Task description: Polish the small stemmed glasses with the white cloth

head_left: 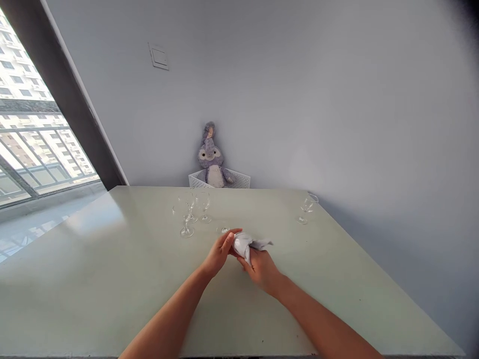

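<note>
Over the middle of the table, my left hand (220, 251) is closed around a stemmed glass (225, 230) that lies tilted on its side. The foot of this glass points to the far left, and its bowl is mostly covered by fingers and cloth. My right hand (262, 269) grips a white cloth (243, 244), pressed at the mouth of the bowl, with some of it seeming to sit inside. A loose corner of the cloth sticks out to the right. The fingertips of my right hand are partly hidden under the fabric.
Left of my hands, three clear stemmed glasses stand upright: a near one (186, 231) and two behind, including one (204, 202). Another glass (307, 204) stands by the table's right edge. Behind the pale table (123, 299), a plush toy (210, 154) sits in a white basket (241, 181).
</note>
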`<state>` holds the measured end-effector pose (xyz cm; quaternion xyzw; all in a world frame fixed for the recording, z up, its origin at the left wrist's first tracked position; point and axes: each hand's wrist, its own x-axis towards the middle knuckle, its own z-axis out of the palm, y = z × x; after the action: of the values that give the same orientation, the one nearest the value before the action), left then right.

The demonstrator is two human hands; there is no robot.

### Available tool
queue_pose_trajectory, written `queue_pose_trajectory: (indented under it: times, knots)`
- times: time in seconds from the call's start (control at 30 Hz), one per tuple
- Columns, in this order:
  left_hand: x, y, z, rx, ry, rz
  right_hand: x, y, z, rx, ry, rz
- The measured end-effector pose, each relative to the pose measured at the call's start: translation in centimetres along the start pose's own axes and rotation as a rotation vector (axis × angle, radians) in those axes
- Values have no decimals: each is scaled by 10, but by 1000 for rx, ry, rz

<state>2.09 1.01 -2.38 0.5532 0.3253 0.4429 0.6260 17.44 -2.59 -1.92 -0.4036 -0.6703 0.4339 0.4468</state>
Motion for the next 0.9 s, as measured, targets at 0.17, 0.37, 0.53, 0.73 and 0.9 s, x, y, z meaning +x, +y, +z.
queue_pose_trajectory:
  times: [0.17, 0.37, 0.53, 0.73, 0.9]
  knots:
    - [-4, 3, 5, -13, -138, 37, 11, 0, -12, 476, 100, 283]
    - [-1, 4, 6, 66, 73, 96, 4, -5, -5, 365, -47, 221]
    - [-2, 2, 3, 337, 113, 11, 0, 0, 0, -15, 40, 103]
    - [-2, 8, -7, 1334, 339, 587, 19, 4, -30, 498, 231, 408]
    - [-1, 9, -12, 1486, 163, 507, 20, 1, -43, 554, -34, 453]
